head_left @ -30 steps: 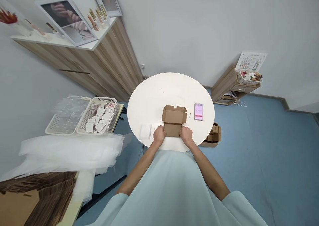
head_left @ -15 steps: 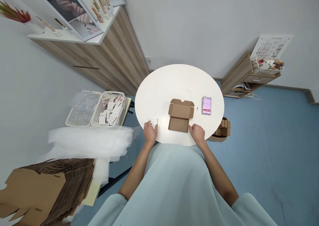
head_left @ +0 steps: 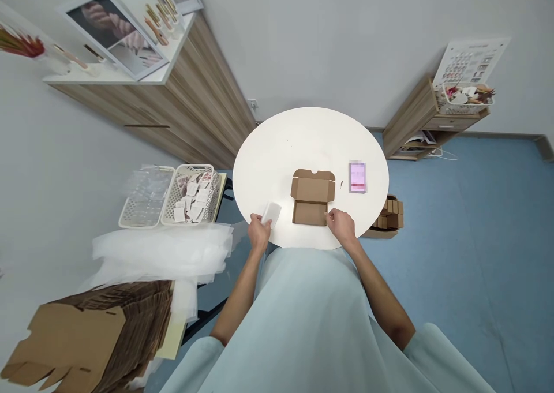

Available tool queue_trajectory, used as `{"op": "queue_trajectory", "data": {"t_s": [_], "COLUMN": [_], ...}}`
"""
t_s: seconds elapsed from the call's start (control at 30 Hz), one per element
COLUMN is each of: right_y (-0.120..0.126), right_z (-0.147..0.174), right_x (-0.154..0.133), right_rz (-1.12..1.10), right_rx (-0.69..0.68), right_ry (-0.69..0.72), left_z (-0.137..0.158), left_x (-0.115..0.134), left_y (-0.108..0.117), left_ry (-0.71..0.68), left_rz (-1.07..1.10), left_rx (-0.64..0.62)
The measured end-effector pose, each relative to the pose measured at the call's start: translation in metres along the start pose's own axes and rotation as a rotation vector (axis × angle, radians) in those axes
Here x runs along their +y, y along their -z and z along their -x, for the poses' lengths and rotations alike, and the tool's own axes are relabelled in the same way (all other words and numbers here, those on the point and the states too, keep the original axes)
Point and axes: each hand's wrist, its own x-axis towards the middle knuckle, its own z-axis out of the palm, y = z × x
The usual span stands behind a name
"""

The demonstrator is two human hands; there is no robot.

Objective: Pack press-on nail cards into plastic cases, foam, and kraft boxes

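Note:
An open brown cardboard box (head_left: 310, 213) lies on the round white table (head_left: 277, 145), its lid folded back toward the far side. Nothing is visible inside its tray. At the box's right edge, my right hand (head_left: 343, 227) is closed, with thumb and fingertips pinching the side wall. Left of the box, my left hand (head_left: 258, 231) grips a small flat white packet (head_left: 272, 213) by its near end. The packet tilts up toward the far right; its exact kind cannot be made out.
A blurred pink-screened phone (head_left: 357, 177) lies at the table's right. White baskets (head_left: 190, 194), translucent white sheets (head_left: 164, 246) and stacked flat cardboard (head_left: 73, 341) are on my left. A carton of small boxes (head_left: 387, 223) stands on the floor at right.
My left hand has lifted the white packet from the tabletop and tilted it. My right hand has closed on the box's right edge. The camera view has shifted slightly.

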Motion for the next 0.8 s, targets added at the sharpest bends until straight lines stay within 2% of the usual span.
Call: {"op": "queue_trajectory", "data": {"t_s": [0.17,0.27,0.4,0.5,0.6,0.73,0.8], "right_y": [0.008,0.015,0.020,0.014,0.000,-0.020,-0.028], "right_z": [0.000,-0.001,-0.006,-0.011,-0.015,-0.020,-0.023], "right_x": [-0.004,-0.008,-0.011,-0.008,-0.002,0.003,0.003], "right_rz": [-0.274,-0.462,-0.553,-0.547,-0.606,-0.593,-0.536], "right_rx": [0.090,0.152,0.066,-0.039,-0.052,0.009,0.015], "right_ry": [0.195,0.364,0.509,0.461,0.367,0.235,0.202], "left_z": [0.009,0.012,0.015,0.016,0.017,0.020,0.021], "left_x": [0.030,0.056,0.087,0.099,0.102,0.102,0.102], "left_y": [0.015,0.023,0.026,0.024,0.017,-0.005,-0.017], "left_ry": [-0.211,-0.364,-0.523,-0.566,-0.508,-0.307,-0.271], "left_rz": [0.255,0.388,0.493,0.502,0.468,0.387,0.341], "left_rx": [-0.053,-0.184,-0.402,-0.506,-0.538,-0.409,-0.336]}}
